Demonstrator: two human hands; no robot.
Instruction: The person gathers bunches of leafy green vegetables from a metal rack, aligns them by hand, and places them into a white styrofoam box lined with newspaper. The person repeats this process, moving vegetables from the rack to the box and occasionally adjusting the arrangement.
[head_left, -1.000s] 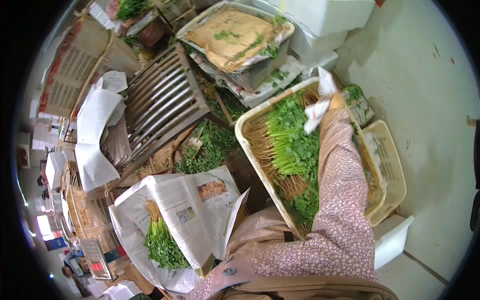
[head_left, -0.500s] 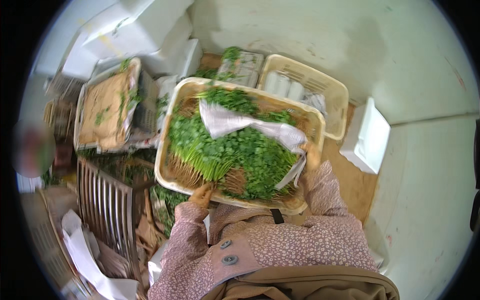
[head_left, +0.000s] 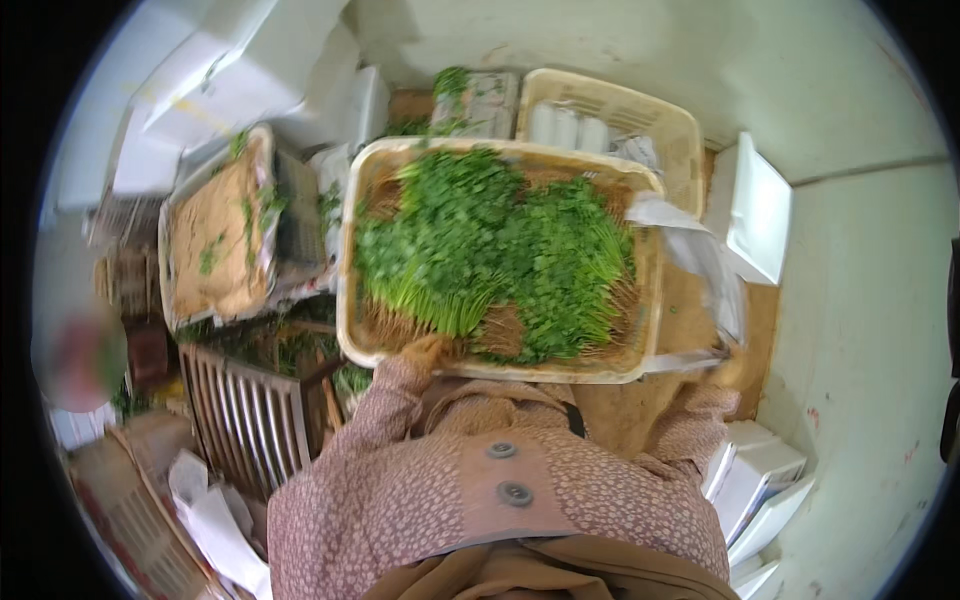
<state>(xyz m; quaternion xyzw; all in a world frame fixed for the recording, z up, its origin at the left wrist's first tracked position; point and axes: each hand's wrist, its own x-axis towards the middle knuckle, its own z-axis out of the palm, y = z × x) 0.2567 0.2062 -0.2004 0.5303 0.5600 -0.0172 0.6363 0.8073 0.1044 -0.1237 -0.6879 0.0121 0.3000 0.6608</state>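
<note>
A cream plastic crate stands in front of me, filled with rooted bunches of leafy green coriander. The pale green stems end in brown roots, several clumps along the crate's walls. My left hand is closed over the near rim, left of the middle, with its fingertips beside the roots. Beyond the crate's right side, my right hand is blurred but closed on the lower end of a thin whitish sheet. The sheet's far end hangs by the crate's right rim; whether it is cloth or plastic I cannot tell.
Another cream crate with white rolls stands behind, next to a wrapped bundle. White foam boxes line the right wall. At left are a crate covered with brown paper, a slatted metal rack and stacked white boxes.
My right hand has pulled the whitish sheet off the coriander to the right, out past the crate's edge. My left hand stays at the near rim.
</note>
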